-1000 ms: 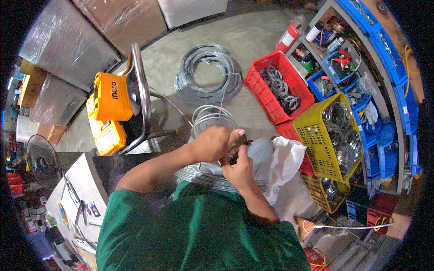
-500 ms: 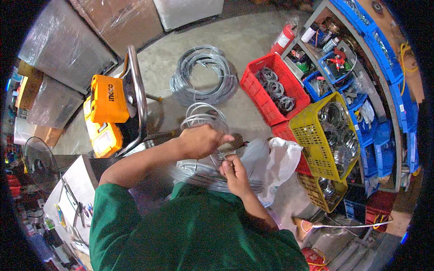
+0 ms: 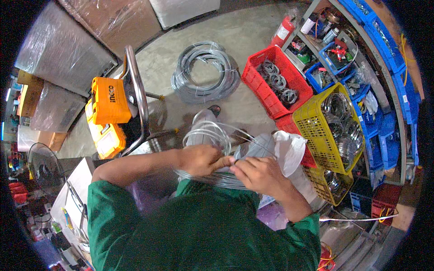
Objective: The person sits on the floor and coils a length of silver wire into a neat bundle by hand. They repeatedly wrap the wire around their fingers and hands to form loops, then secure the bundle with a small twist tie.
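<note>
In the head view, the left hand [image 3: 201, 159] and the right hand [image 3: 258, 174] meet close in front of the person's chest, fingertips almost touching, both closed on a small coil of grey wire [image 3: 209, 135] held just above the lap. A white plastic bag [image 3: 289, 149] lies just right of the coil. On the concrete floor beyond rests a larger coil of grey wire [image 3: 204, 72]. To its right stand a red crate [image 3: 276, 81] and a yellow crate [image 3: 330, 128], both holding wire rings. Two orange tool cases [image 3: 106, 113] are stacked at the left beside a chair frame [image 3: 138, 97].
</note>
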Tool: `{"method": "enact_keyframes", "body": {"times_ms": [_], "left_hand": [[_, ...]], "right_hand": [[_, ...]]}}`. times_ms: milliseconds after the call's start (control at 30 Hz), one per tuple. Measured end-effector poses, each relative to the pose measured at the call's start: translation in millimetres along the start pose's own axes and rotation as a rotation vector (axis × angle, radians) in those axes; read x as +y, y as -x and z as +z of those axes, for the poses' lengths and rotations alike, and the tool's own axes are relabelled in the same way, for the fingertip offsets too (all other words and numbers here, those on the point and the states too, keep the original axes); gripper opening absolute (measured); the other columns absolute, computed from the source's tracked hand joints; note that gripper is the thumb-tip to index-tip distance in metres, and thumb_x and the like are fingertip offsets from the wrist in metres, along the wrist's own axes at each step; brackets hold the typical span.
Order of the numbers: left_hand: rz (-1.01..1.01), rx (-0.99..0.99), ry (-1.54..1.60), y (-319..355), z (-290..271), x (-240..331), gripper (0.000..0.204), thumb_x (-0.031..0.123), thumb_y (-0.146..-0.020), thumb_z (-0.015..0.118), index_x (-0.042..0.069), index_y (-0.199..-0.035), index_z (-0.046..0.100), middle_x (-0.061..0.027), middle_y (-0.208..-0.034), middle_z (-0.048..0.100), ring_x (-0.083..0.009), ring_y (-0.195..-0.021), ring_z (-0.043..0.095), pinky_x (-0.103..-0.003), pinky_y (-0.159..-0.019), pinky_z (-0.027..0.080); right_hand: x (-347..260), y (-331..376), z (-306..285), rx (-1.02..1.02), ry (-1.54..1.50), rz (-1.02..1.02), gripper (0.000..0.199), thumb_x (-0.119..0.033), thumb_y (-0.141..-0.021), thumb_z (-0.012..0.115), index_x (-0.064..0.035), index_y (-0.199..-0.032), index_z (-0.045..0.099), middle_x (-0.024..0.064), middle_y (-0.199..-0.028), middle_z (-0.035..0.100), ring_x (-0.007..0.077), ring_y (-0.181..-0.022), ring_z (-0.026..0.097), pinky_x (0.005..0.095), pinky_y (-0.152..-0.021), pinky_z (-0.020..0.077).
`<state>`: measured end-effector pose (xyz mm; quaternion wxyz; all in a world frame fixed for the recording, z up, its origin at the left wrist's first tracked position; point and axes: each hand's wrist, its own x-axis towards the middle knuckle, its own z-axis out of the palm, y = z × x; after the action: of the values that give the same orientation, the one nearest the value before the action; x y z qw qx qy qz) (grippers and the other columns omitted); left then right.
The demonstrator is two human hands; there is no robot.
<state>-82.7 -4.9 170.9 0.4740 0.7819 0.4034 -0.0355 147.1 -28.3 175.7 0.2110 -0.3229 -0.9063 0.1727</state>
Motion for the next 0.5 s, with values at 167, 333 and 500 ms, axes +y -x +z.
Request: {"method": "enact_keyframes", "body": {"times_ms": [167, 333, 500], "left_hand": [[-0.122, -0.205, 0.402, 9, 24, 6, 0.071, 0.062, -0.100, 0.033, -0.001, -0.075, 0.056, -0.0060, -0.063, 0.054, -0.0219, -0.053, 0.050, -0.043, -0.052, 0.043], [0.067, -0.646, 1.167, 15, 32, 24, 0.048, 0.045, -0.099, 0.056, 0.013, -0.065, 0.041, 0.0059, -0.059, 0.037, -0.0056, -0.050, 0.035, -0.025, -0.045, 0.025], [0.552, -0.938, 1.615, 7, 20, 42, 0.050, 0.029, -0.096, 0.054, 0.015, -0.054, 0.033, 0.0038, -0.047, 0.036, -0.0090, -0.039, 0.036, -0.028, -0.038, 0.026]], "right_hand": [[11, 5, -22, -0.060, 0.003, -0.121, 0.022, -0.027, -0.083, 0.072, -0.0095, -0.091, 0.062, 0.0053, -0.075, 0.061, 0.0237, -0.066, 0.064, 0.0367, -0.060, 0.0531], [47, -14, -47, 0.072, 0.010, -0.181, 0.042, -0.037, -0.077, 0.076, -0.0095, -0.107, 0.064, 0.0082, -0.079, 0.060, 0.0283, -0.071, 0.062, 0.0398, -0.060, 0.0487], [48, -49, -20, -0.041, -1.065, -0.081, 0.056, -0.050, -0.077, 0.076, -0.0024, -0.106, 0.068, 0.0116, -0.096, 0.067, 0.0259, -0.089, 0.067, 0.0346, -0.073, 0.0517]]}}
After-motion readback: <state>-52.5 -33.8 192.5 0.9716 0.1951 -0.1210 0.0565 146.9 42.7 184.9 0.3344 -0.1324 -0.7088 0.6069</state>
